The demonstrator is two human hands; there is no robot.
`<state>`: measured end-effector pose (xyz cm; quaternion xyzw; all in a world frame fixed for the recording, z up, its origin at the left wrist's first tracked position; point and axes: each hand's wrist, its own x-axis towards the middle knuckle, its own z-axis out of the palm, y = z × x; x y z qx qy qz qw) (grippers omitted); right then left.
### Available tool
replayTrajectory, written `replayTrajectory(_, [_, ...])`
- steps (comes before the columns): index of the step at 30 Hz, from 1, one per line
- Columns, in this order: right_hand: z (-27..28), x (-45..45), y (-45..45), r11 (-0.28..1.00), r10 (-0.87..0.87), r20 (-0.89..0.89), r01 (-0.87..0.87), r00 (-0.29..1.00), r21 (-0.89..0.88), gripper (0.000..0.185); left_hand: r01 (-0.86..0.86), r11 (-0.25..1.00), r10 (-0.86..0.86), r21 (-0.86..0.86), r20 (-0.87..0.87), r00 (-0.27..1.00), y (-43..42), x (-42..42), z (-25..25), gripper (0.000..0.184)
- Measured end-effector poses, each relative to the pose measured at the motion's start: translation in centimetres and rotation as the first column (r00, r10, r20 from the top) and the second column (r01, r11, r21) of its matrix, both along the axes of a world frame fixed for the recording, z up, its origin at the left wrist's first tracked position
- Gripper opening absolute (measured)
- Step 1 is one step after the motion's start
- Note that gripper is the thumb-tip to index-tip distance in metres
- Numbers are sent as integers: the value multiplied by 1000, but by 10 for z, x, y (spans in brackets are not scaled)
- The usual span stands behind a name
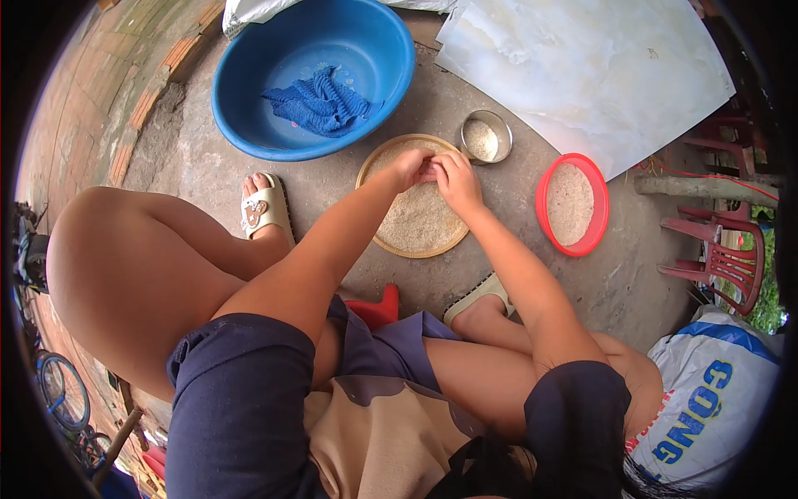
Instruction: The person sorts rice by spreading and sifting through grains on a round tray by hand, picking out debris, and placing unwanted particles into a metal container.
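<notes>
A round woven tray of pale rice grains lies on the ground between my feet. Over its upper part, my left hand and my right hand meet, fingertips together. Both hands are closed in a pinch. Whatever is between the fingers is too small or hidden to make out. Just beyond my right hand stands a metal bowl with some grain in it. Farther right, a red plastic basin holds more pale grain.
A large blue basin with a wet blue cloth stands ahead on the left. At the upper right lies a whitish sheet. Red plastic chairs and a printed white sack are on the right. A bicycle is far left.
</notes>
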<state>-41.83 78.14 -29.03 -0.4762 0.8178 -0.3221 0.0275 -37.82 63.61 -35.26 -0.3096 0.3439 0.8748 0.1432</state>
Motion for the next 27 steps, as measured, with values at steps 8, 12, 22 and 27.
replayTrajectory(8, [-9, 38, 5, 981, 136, 37, -140, 990, 137, 36, -79, 988, 83, -132, 25, 996, -43, 10, -7, 33])
replayTrajectory(12, [-17, 51, -4, 921, 245, 131, -272, 961, 280, 25, -34, 980, 41, -195, 28, 999, -53, 17, -3, 33])
replayTrajectory(22, [-19, 20, -17, 998, -63, 198, 60, 978, 20, 10, 15, 988, -6, -151, 56, 998, -27, 12, -1, 30])
replayTrajectory(27, [1, 8, -34, 995, -65, 356, 86, 932, -42, 13, -58, 996, 60, -62, 31, 998, -10, 9, 21, 29])
